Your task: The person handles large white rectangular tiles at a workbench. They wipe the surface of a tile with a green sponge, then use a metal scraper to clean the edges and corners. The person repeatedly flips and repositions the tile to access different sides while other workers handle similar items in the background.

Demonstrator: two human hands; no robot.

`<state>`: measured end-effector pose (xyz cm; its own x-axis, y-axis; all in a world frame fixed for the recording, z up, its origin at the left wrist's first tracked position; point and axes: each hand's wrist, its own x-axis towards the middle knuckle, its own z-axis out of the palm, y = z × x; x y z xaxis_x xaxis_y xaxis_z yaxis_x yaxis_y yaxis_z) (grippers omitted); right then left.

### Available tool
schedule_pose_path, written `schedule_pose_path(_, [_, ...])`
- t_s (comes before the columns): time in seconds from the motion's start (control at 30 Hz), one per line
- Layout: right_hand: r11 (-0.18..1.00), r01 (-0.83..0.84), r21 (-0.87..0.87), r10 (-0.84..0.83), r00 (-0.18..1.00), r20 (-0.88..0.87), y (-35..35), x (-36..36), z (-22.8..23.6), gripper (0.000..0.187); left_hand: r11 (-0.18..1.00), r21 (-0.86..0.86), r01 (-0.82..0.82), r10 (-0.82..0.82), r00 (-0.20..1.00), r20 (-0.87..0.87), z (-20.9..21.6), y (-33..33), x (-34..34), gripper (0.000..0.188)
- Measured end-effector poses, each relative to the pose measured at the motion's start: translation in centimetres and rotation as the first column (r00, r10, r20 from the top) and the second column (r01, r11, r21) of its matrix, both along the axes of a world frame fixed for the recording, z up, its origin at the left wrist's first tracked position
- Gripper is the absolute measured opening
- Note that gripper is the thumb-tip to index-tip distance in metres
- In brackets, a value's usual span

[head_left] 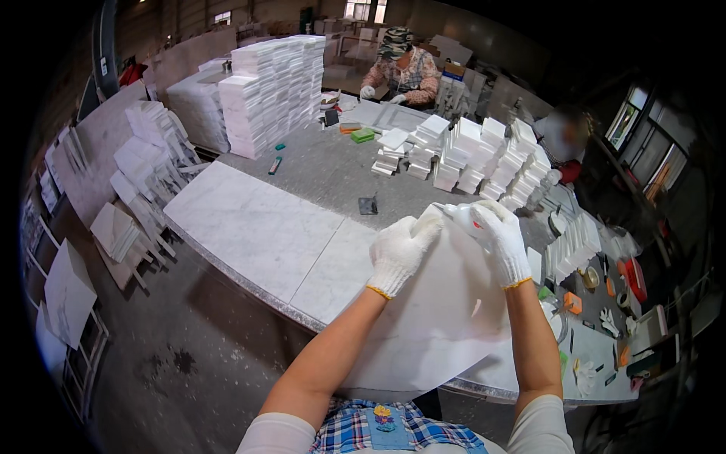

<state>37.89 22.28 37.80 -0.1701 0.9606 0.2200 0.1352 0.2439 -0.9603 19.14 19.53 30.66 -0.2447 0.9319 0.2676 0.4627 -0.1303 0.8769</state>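
Note:
Both my hands wear white knitted gloves with yellow cuffs. A white marble slab (pixel 435 325) is tilted up from the table, its lower edge near my apron. My left hand (pixel 404 253) is closed at the slab's upper edge, its fingertips partly hidden. Wrapped in my right hand (pixel 501 238) is a white squeeze bottle (pixel 463 217) with a red mark. The bottle's nozzle points left, close to my left fingertips and along the slab's upper edge. Two pale marble slabs (pixel 253 227) lie flat on the table to the left, side by side.
Beyond the slabs, a small dark pad (pixel 367 205) lies on the grey tabletop (pixel 318 178). Tall marble tile stacks (pixel 276 94) stand far left, with shorter stacks (pixel 484 155) at far right. Tools and an orange block (pixel 572 303) crowd the right side. A co-worker (pixel 401 72) works opposite.

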Motion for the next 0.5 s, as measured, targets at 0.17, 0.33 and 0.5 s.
schedule_pose_path(0.17, [0.999, 0.012, 0.031, -0.013, 1.0, 0.015, 0.0, 0.1, 0.0, 0.022, 1.0, -0.001, -0.017, 0.017, 0.999, 0.028, 0.4, -0.3, 0.2, 0.057])
schedule_pose_path(0.33, [0.998, 0.011, 0.055, -0.01, 1.0, -0.009, 0.5, 0.4, -0.5, 0.024, 1.0, -0.008, -0.011, 0.011, 0.999, 0.039, 0.6, -0.4, 0.1, 0.058])
schedule_pose_path(0.5, [0.987, 0.153, 0.053, -0.137, 0.962, -0.234, 0.3, 4.3, -0.8, 0.027, 0.999, -0.027, 0.025, -0.022, 0.995, 0.093, 1.0, -0.5, 0.6, 0.059])
